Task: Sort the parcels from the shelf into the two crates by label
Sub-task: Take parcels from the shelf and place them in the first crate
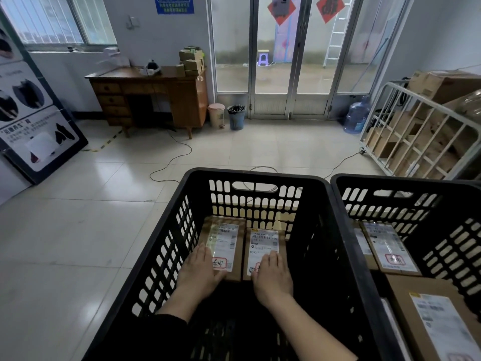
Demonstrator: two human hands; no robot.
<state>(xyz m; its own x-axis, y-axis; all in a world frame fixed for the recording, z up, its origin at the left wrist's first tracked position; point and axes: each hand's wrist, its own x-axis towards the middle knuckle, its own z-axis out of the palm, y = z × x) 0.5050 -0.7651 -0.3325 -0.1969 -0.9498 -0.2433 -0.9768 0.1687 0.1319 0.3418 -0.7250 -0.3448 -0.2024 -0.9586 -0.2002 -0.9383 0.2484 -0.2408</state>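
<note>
We are pressing left hand (200, 269) and right hand (272, 274) flat, grasping nothing, on parcels (263, 241) — a shove could hide labels.

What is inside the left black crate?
Two labelled parcels side by side: the left parcel under the left hand, the right parcel under the right hand. The hands hide each parcel's near end.

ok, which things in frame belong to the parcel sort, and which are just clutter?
Job: left crate, right crate, left parcel, right parcel, right-crate parcels, left hand, right hand.

Lying about: wooden desk, pink bin, blue bin, water jug, cart of boxes, leaning sign board.
</note>
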